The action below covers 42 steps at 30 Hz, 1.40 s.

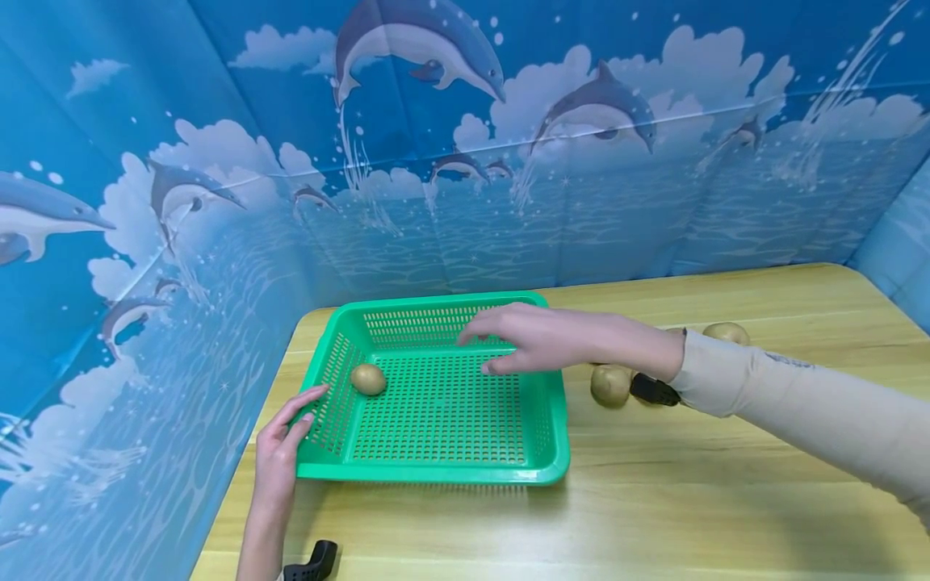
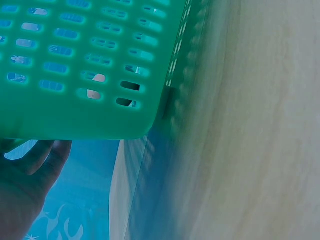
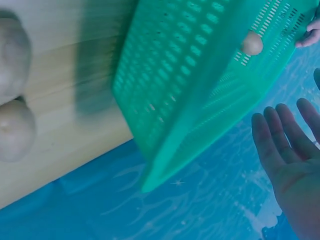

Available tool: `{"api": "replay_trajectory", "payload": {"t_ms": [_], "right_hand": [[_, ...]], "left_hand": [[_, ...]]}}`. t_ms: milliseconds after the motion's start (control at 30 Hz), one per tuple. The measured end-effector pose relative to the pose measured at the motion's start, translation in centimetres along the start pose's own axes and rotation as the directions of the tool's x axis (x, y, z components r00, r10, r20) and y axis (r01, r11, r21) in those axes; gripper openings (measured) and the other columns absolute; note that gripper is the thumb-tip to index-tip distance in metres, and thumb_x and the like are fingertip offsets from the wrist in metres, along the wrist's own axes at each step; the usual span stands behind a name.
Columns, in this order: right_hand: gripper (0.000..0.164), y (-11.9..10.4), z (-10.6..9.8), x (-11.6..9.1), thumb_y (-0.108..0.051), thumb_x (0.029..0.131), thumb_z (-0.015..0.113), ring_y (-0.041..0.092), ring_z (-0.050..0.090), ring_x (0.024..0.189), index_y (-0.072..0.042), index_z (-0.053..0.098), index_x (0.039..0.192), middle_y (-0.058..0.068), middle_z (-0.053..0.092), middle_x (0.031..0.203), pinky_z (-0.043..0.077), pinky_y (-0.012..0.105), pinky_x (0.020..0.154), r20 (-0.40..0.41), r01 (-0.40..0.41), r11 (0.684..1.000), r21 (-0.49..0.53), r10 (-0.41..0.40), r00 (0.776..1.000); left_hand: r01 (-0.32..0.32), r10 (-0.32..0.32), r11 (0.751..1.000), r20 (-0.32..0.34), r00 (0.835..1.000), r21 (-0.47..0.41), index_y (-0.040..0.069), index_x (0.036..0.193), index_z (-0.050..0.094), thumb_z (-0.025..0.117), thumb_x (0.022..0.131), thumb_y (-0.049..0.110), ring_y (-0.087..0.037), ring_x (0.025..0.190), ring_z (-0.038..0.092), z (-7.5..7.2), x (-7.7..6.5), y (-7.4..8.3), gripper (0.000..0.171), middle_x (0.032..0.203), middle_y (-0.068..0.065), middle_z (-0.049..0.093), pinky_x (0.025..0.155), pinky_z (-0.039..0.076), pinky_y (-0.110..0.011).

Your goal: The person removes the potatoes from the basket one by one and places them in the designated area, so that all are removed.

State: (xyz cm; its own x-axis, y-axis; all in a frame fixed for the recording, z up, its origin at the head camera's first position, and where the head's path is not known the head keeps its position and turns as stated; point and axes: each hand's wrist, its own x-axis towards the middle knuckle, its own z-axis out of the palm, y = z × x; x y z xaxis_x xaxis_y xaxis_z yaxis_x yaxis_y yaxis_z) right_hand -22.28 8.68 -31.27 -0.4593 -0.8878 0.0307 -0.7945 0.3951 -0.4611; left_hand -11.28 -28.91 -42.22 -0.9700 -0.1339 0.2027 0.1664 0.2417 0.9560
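Observation:
A green plastic basket (image 1: 436,474) with slotted walls stands on the table, one potato (image 1: 368,379) lying inside near its left wall. My left hand (image 1: 279,440) holds the basket's left rim, thumb and fingers over the edge; in the left wrist view that hand (image 2: 30,185) shows at the rim's corner. Over the right half of the basket hovers my right hand (image 1: 526,335), its fingers loosely spread and nothing in them. The right wrist view shows the same hand (image 3: 295,165) with extended fingers, apart from the basket.
To the basket's right, partly hidden by my right forearm, lie several more potatoes (image 1: 610,386), one of them farther back (image 1: 726,332). The wooden table (image 1: 654,500) meets a blue dolphin-print curtain (image 1: 450,234) behind and at the left.

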Motion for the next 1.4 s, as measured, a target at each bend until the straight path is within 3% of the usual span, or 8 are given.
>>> {"api": "replay_trajectory", "payload": {"t_ms": [367, 800, 1400], "right_hand": [[0.049, -0.4, -0.8, 3.8, -0.029, 0.098, 0.063, 0.017, 0.052, 0.124, -0.014, 0.050, 0.143, 0.000, 0.051, 0.143, 0.047, 0.036, 0.096, 0.043, -0.079, 0.992, 0.096, 0.075, 0.996], [0.041, -1.8, -0.3, 7.9, -0.028, 0.099, 0.060, 0.011, 0.052, 0.121, -0.018, 0.054, 0.138, -0.005, 0.053, 0.139, 0.044, 0.028, 0.096, -0.032, -0.072, 0.991, 0.116, 0.076, 0.997], [0.041, -0.8, 3.4, 12.7, -0.022, 0.098, 0.062, 0.015, 0.055, 0.118, -0.012, 0.054, 0.137, 0.000, 0.054, 0.139, 0.045, 0.025, 0.094, -0.023, -0.102, 0.974, 0.203, 0.108, 0.994]], "left_hand": [[-0.004, 0.004, 1.000, 0.002, 1.000, 0.000, 0.003, 0.134, 0.060, 0.046, 0.103, 0.004, -0.017, 0.139, 0.036, -0.1, -0.2, 0.1, 0.034, 0.140, -0.010, 0.055, 0.110, 0.027, -0.037], [-0.014, 0.014, 1.000, 0.006, 1.000, -0.003, 0.002, 0.133, 0.060, 0.046, 0.103, 0.004, -0.017, 0.138, 0.038, -0.1, 0.0, 0.1, 0.033, 0.138, -0.010, 0.057, 0.108, 0.029, -0.031], [-0.037, 0.036, 0.999, 0.020, 0.999, 0.017, 0.002, 0.133, 0.060, 0.045, 0.103, 0.003, -0.018, 0.139, 0.037, -0.4, 0.2, -0.6, 0.033, 0.139, -0.011, 0.056, 0.107, 0.030, -0.025]]}}
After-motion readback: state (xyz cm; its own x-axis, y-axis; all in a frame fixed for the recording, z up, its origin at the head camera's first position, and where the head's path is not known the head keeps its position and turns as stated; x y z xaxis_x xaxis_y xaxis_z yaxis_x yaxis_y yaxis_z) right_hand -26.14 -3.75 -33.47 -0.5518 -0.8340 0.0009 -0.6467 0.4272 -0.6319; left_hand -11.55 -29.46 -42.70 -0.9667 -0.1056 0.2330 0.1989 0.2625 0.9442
